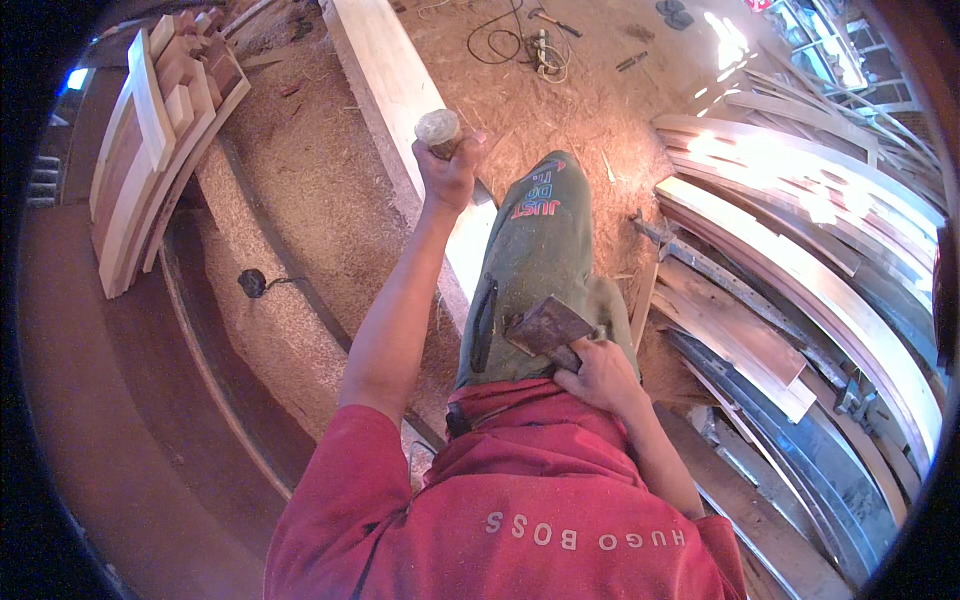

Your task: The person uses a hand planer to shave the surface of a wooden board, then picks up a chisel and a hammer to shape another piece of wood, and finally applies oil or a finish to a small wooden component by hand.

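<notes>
The left arm is stretched forward over the beam, its elbow only slightly bent, and the left hand (447, 175) is raised with its fingers wrapped around a wooden cylinder (438, 128), whose pale round end is turned up toward the camera. Whether the beam (392, 85) is touched by that hand cannot be told. The right arm is bent more and drawn in to the lap, where the right hand (608, 378) is closed on the near end of a flat dark metal tool (550, 326); its broad blade is held above the green trousers (540, 235), near the hem of the red shirt (540, 520). The two hands are held well apart, the left one farther forward.

The long pale beam is crossed partly by the left arm and partly hidden by the leg; its two long edges are seen beyond the left hand. To its right, past the knee, sawdust-strewn ground (600, 90) is spread, with a hammer (555, 22) and a cable (497, 45) left near the far edge. More sawdust is spread left of the beam, up to a dusty board (270, 240). Room on the right is bounded by stacked curved planks (790, 255), and at the far left by a stack of curved wooden pieces (150, 130).
</notes>
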### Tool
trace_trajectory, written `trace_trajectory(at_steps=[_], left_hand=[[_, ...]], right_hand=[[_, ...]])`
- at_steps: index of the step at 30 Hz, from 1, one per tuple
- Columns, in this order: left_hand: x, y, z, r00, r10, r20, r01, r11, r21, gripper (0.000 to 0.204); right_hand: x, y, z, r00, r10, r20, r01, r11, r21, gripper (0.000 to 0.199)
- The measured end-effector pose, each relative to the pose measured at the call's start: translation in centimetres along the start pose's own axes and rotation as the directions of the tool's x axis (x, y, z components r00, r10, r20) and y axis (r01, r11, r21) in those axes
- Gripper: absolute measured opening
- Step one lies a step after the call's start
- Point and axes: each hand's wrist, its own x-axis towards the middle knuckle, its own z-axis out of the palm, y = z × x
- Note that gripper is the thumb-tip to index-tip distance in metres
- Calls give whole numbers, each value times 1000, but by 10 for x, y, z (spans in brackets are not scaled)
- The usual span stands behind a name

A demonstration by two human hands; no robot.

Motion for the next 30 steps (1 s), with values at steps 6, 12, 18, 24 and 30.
trace_trajectory(at_steps=[6,12,18,24,30], left_hand=[[0,6,1,996,-87,19,89,986,-141,18],[1,8,2,996,-80,51,85,990,-111,19],[-2,5,8,999,-21,44,24,997,-75,14],[-4,8,11,999,-2,40,3,1000,-15,11],[-9,6,10,998,33,50,-35,999,37,15]], right_hand=[[0,1,-1,999,31,16,-31,999,31,42],[0,-6,-7,999,54,2,-54,998,32,37],[2,-1,-7,999,41,16,-42,997,69,43],[15,-13,-37,999,43,-28,-39,989,142,43],[47,-49,-103,958,56,-282,-21,992,127,42]])
